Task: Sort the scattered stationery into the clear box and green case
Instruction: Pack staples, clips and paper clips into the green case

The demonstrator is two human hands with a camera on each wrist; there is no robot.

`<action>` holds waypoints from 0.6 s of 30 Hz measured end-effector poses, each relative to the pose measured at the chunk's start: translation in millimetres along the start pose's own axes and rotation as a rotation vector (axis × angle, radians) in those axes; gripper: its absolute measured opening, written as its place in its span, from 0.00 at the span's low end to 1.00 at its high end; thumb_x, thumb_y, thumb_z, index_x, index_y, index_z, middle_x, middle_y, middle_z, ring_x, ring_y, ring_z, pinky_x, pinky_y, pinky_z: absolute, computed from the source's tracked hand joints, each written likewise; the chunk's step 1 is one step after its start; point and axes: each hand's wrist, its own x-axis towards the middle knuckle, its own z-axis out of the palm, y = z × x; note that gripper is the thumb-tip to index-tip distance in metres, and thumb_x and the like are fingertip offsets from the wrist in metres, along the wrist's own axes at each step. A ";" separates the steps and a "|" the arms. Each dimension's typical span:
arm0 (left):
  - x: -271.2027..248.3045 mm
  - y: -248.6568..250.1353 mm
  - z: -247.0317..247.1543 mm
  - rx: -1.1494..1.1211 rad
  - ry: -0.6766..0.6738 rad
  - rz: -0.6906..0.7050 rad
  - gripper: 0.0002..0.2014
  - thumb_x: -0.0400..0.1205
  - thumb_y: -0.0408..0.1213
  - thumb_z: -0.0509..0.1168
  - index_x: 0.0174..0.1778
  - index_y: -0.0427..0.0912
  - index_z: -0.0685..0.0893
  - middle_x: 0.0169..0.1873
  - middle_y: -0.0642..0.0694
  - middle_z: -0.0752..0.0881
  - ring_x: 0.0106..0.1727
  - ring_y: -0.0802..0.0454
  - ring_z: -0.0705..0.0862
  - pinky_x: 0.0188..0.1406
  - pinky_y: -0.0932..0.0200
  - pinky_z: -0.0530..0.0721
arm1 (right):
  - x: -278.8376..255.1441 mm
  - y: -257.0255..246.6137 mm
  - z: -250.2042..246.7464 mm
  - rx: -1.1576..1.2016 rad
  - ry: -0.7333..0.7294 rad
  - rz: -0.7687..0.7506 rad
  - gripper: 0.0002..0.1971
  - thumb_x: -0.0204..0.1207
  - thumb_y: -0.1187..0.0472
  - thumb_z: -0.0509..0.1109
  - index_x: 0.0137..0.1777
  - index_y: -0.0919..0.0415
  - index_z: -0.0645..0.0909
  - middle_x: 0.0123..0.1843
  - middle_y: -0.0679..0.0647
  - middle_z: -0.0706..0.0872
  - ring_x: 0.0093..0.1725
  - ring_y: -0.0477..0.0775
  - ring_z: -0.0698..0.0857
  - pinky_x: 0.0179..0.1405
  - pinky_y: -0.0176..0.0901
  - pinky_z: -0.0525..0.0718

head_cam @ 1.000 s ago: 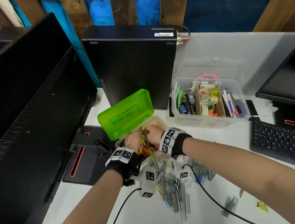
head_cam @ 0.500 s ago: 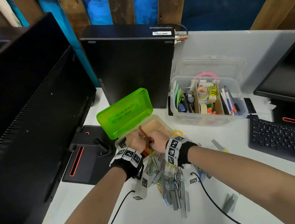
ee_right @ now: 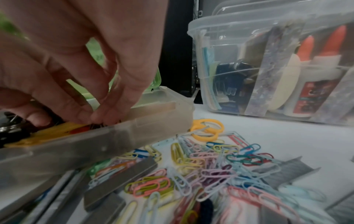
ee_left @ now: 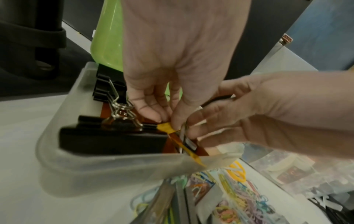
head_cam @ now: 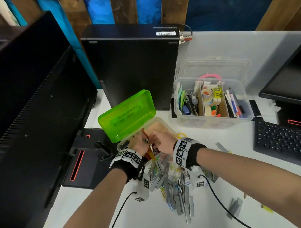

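— Tucking small pieces into the green case, are you? It sits open on the worktop, left of the clear box.

— Yes: your left hand and right hand both curl downward inside it, each grip pinching a yellow strip beside the binder clips. Next, I'd judge, you release and gather the paper clips.

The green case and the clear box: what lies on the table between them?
In the right wrist view, yellow rings lie between the green case and clear box, then bare table.
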 end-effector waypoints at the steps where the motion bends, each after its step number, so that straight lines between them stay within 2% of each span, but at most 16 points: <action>1: -0.4 -1.0 -1.1 -0.029 -0.009 -0.002 0.14 0.79 0.31 0.65 0.61 0.39 0.78 0.59 0.40 0.83 0.58 0.42 0.83 0.58 0.50 0.82 | -0.9 0.8 0.6 -0.012 -0.004 -0.002 0.16 0.75 0.75 0.58 0.60 0.65 0.77 0.59 0.61 0.85 0.60 0.61 0.83 0.62 0.53 0.79; 3: -0.3 -4.3 -4.8 -0.054 -0.009 -0.008 0.12 0.80 0.31 0.64 0.60 0.40 0.80 0.59 0.40 0.83 0.58 0.42 0.82 0.57 0.52 0.81 | -1.3 -1.4 1.3 -0.037 0.006 -0.012 0.17 0.76 0.74 0.59 0.62 0.64 0.79 0.61 0.61 0.85 0.61 0.61 0.82 0.62 0.50 0.79; 6: 2.6 -7.6 -9.9 -0.051 0.011 -0.043 0.12 0.82 0.28 0.61 0.57 0.43 0.85 0.59 0.42 0.84 0.56 0.42 0.85 0.55 0.51 0.85 | 1.7 -5.7 2.2 -0.089 -0.012 -0.008 0.17 0.79 0.72 0.58 0.64 0.64 0.80 0.61 0.64 0.85 0.60 0.63 0.82 0.56 0.44 0.79; 9: 4.9 -4.7 -14.4 -0.144 0.039 -0.120 0.12 0.82 0.27 0.60 0.56 0.41 0.85 0.58 0.40 0.85 0.55 0.40 0.86 0.54 0.47 0.87 | 1.6 -6.7 4.2 -0.127 -0.048 -0.015 0.19 0.79 0.72 0.56 0.65 0.63 0.82 0.61 0.64 0.85 0.60 0.64 0.82 0.58 0.49 0.81; 11: 9.2 -3.2 -15.2 -0.233 0.075 -0.159 0.10 0.82 0.27 0.61 0.55 0.39 0.84 0.55 0.38 0.86 0.53 0.39 0.87 0.53 0.45 0.87 | -1.1 -4.2 4.1 -0.134 0.001 -0.042 0.18 0.78 0.71 0.57 0.63 0.61 0.82 0.61 0.61 0.83 0.59 0.63 0.81 0.57 0.48 0.79; 13: 12.8 0.1 -17.1 -0.289 0.072 -0.179 0.07 0.82 0.28 0.61 0.51 0.37 0.84 0.49 0.38 0.86 0.50 0.39 0.88 0.51 0.43 0.88 | -5.3 -2.3 4.2 -0.156 0.057 -0.052 0.11 0.77 0.65 0.63 0.56 0.57 0.82 0.56 0.55 0.78 0.55 0.59 0.80 0.49 0.44 0.74; 14: 13.7 2.1 -18.4 -0.315 0.070 -0.184 0.05 0.82 0.28 0.62 0.47 0.38 0.82 0.46 0.37 0.87 0.49 0.39 0.88 0.50 0.43 0.88 | -7.9 -2.1 4.3 -0.165 0.035 -0.053 0.06 0.76 0.59 0.67 0.51 0.55 0.81 0.52 0.53 0.76 0.52 0.58 0.79 0.45 0.43 0.72; 16: 14.6 6.0 -21.2 -0.353 0.066 -0.203 0.09 0.82 0.26 0.61 0.37 0.42 0.78 0.43 0.37 0.85 0.49 0.38 0.88 0.51 0.41 0.88 | -12.7 -1.5 5.9 -0.198 -0.065 -0.066 0.12 0.73 0.49 0.72 0.49 0.54 0.77 0.47 0.51 0.77 0.47 0.55 0.78 0.43 0.45 0.75; 18: 16.2 6.9 -21.3 -0.380 0.066 -0.212 0.11 0.82 0.25 0.60 0.36 0.42 0.78 0.44 0.36 0.85 0.51 0.37 0.88 0.53 0.41 0.87 | -14.7 -0.3 9.6 -0.264 -0.114 -0.086 0.16 0.71 0.48 0.74 0.53 0.56 0.76 0.48 0.53 0.79 0.46 0.55 0.78 0.46 0.47 0.78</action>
